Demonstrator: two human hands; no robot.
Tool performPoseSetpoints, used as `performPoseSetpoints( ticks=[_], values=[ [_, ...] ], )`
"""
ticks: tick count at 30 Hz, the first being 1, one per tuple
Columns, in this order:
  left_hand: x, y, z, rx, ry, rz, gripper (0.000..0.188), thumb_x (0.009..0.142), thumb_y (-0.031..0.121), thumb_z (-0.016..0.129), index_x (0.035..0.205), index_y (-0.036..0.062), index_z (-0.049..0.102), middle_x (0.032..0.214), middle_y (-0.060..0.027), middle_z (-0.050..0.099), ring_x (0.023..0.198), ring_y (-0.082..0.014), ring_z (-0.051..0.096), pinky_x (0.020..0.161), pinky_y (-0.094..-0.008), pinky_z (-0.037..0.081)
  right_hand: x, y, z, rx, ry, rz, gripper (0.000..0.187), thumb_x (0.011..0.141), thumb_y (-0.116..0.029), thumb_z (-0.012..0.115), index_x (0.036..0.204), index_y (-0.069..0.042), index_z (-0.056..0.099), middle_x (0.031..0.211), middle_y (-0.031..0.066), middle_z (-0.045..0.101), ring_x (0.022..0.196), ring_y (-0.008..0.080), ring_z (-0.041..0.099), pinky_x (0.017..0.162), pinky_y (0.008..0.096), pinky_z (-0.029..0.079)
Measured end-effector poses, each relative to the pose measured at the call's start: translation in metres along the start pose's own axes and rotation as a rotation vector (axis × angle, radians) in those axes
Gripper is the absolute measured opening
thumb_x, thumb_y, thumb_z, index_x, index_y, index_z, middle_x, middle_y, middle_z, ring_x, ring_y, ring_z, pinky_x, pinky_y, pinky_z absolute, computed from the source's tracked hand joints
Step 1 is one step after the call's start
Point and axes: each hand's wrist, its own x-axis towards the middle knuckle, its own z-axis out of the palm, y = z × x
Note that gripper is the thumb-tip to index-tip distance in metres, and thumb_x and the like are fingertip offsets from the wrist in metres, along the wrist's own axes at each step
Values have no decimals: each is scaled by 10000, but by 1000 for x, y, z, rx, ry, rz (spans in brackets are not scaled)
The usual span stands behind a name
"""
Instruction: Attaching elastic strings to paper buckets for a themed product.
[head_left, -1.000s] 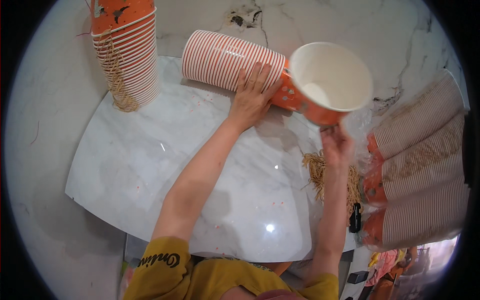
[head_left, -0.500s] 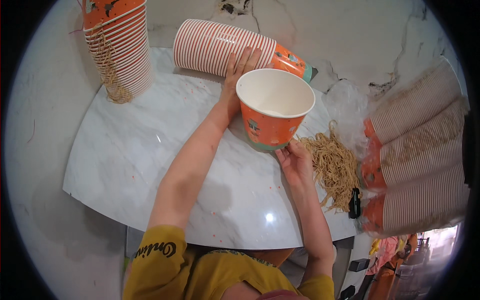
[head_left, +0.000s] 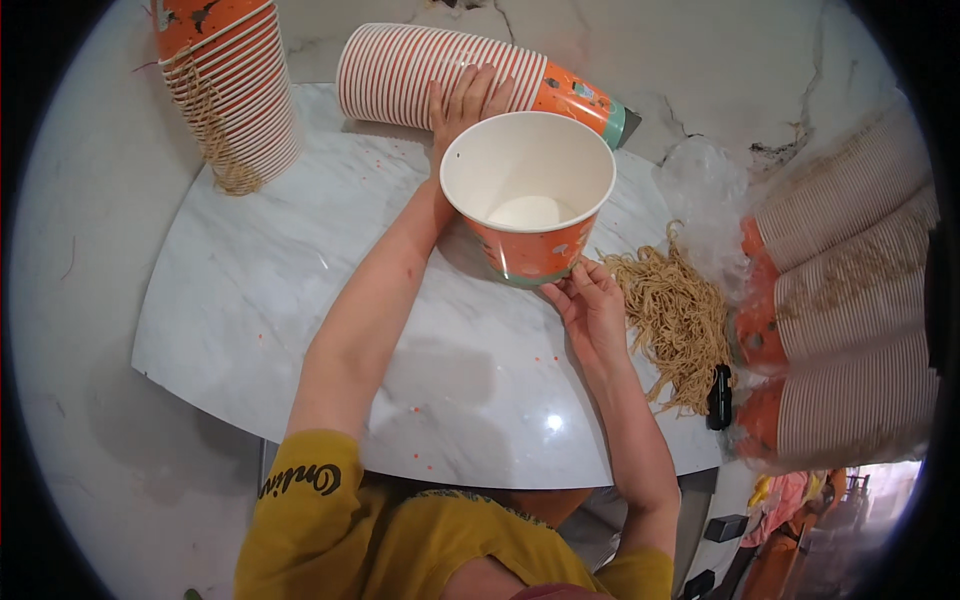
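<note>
An orange paper bucket with a white inside and green base band stands slightly tilted over the middle of the table, its mouth facing me. My right hand pinches its bottom edge between thumb and fingers. Behind it, a long nested stack of paper buckets lies on its side, striped by its many white rims. My left hand rests on that stack with fingers stretched out over the rims; the single bucket hides part of the wrist.
A heap of tan strings lies right on the marble-patterned table, beside a small black object and clear plastic. Another bucket stack stands far left, strings hanging on it. Several wrapped stacks line the right.
The single bucket has turned in my right hand, so a different part of its print shows, and its mouth tips more toward me. My left hand stays on the lying stack.
</note>
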Motion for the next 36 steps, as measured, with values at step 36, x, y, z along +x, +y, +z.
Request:
performPoseSetpoints(
  ticks=[36],
  values=[
    [27, 60, -234, -522, -257, 36, 275, 870, 77, 693, 1142, 44, 707, 1080, -99, 737, 982, -273, 682, 1063, -478, 426, -20, 19, 15, 3, -42, -136, 144, 1058, -92, 541, 1098, 45, 542, 1007, 131, 640, 903, 202, 686, 847, 320, 629]
  ],
)
